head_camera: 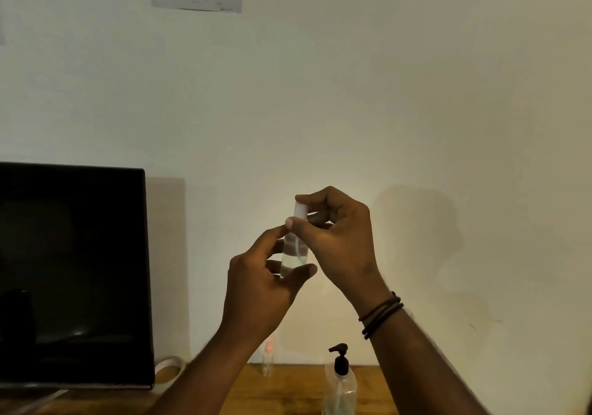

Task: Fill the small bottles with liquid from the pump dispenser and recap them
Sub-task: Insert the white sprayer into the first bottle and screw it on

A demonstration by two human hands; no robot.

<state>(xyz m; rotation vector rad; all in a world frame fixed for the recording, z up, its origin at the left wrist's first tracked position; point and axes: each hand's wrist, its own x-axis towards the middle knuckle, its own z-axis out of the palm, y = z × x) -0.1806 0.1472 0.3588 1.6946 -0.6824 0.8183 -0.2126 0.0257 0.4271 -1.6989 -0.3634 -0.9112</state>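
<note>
While the left hand (259,273) grips the body of a small clear bottle (293,254) in the centre of the frame, held upright in the air against the pale wall, the right hand (339,235) pinches the bottle's white cap (300,211) between thumb and fingers. Some clear liquid shows in the lower part of the bottle, so this one looks filled, and the step in hand seems to be the capping: whether the cap is fully seated or only being turned on cannot be told.

Down at the lower edge of the frame the pump dispenser (340,382), clear with a black pump head, stands on the wooden table (288,392), well below the hands and touched by neither. To its left, near the left forearm, a second small bottle (268,360) stands on the table with a pinkish top; its fill level is too faint to read. At least that bottle may be left to do. A dark monitor (73,273) fills the lower left.
</note>
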